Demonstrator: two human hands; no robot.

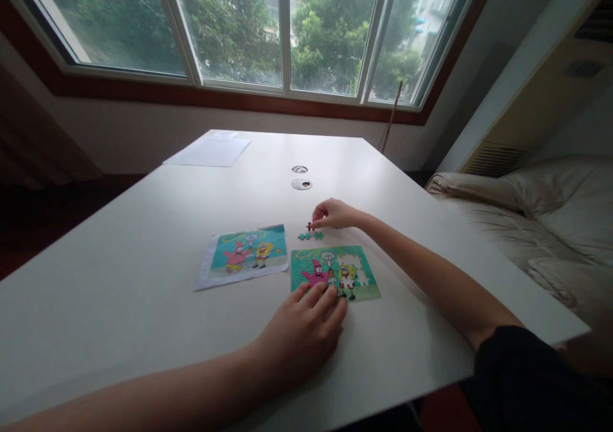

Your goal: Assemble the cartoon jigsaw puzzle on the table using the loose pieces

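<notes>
A partly assembled cartoon jigsaw puzzle (pixel 345 267) lies on the white table (pixel 143 272), with a white gap near its right side. My left hand (pixel 301 330) rests flat on the table, fingers stretched onto the puzzle's near edge. My right hand (pixel 334 214) reaches beyond the puzzle and pinches a small dark puzzle piece (pixel 309 226) at its fingertips. Two loose green pieces (pixel 310 235) lie just under that hand. A printed reference picture (pixel 246 253) of the same cartoon lies left of the puzzle.
Sheets of white paper (pixel 211 151) lie at the table's far left. Two round cable holes (pixel 301 183) sit in the tabletop beyond the puzzle. A bed with cream bedding (pixel 541 221) stands to the right. Windows run along the far wall.
</notes>
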